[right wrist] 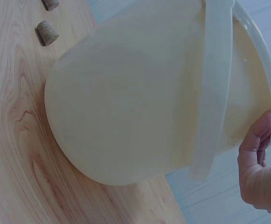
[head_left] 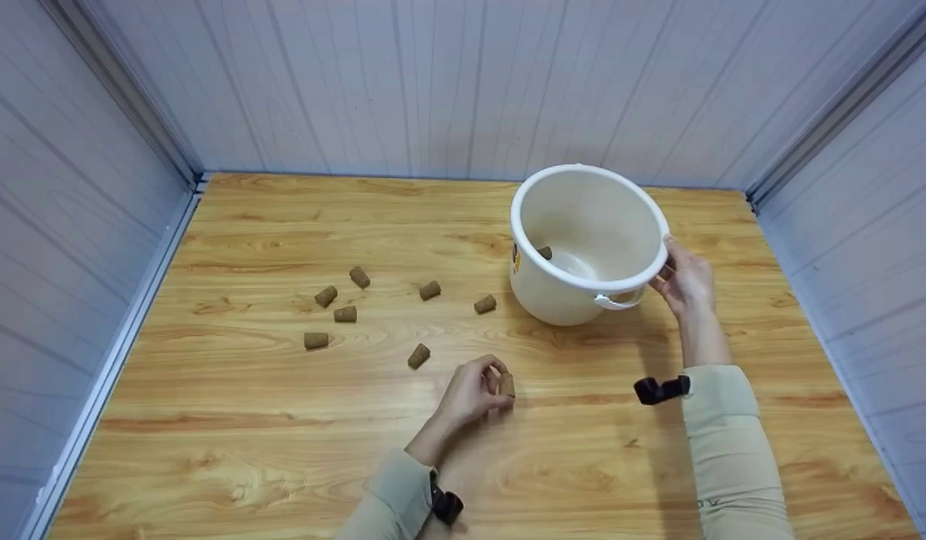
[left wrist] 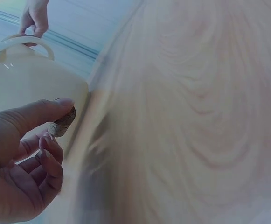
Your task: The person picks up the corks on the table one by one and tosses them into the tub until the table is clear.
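A brown cork (head_left: 506,385) is pinched between the thumb and fingers of my left hand (head_left: 467,391), low over the front middle of the table. The left wrist view shows the same cork (left wrist: 63,122) at the thumb tip. My right hand (head_left: 689,280) grips the rim of a white bucket (head_left: 560,300) on its right side. In the right wrist view, fingers (right wrist: 256,140) curl over that rim, beside the bucket's hanging handle (right wrist: 214,84). Inside the bucket one cork (head_left: 544,253) shows; the near wall hides part of the interior.
Several loose corks lie on the wooden table (head_left: 230,390), left of the bucket; the closest to it is one cork (head_left: 485,304). Another cork (head_left: 419,355) lies just beyond my left hand. White panel walls (head_left: 358,90) enclose the back and both sides.
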{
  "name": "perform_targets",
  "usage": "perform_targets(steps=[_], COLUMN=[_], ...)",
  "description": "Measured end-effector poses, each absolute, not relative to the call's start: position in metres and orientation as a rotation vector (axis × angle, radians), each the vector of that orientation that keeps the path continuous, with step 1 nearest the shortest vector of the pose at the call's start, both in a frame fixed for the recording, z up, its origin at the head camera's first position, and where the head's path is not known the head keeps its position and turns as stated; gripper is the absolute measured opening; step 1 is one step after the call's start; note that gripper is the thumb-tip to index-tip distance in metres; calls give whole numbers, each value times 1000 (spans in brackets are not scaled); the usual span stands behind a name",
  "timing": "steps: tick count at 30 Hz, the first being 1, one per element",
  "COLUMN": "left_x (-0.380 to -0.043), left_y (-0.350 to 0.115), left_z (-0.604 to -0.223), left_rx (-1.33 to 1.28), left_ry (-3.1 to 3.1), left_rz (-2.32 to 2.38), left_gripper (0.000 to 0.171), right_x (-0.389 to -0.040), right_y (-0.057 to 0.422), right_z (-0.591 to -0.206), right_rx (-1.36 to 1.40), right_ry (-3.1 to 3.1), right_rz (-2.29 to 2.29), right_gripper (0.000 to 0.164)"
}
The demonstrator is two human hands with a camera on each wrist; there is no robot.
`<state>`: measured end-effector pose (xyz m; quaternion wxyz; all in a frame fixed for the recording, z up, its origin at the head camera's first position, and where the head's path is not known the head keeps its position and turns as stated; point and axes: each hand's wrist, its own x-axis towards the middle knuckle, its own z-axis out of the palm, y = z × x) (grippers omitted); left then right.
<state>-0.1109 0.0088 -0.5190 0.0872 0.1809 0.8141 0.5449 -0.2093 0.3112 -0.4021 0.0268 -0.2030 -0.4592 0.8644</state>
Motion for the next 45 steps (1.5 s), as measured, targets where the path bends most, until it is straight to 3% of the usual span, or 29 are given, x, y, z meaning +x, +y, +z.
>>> perform_targets(steps=[28, 45], left_x=[-115, -138], left_y=[19, 27], left_z=[-459, -410], left_rx=[642, 782], left_ry=[2448, 2497], left_rz=[1743, 1807], left_gripper=[31, 30], right_x=[-208, -210], right_y=[311, 311], right_z=[-403, -402], right_rx=[-639, -661], right_ry=[-1446, -1451], right_rz=[2649, 2640], right_gripper=[15, 16])
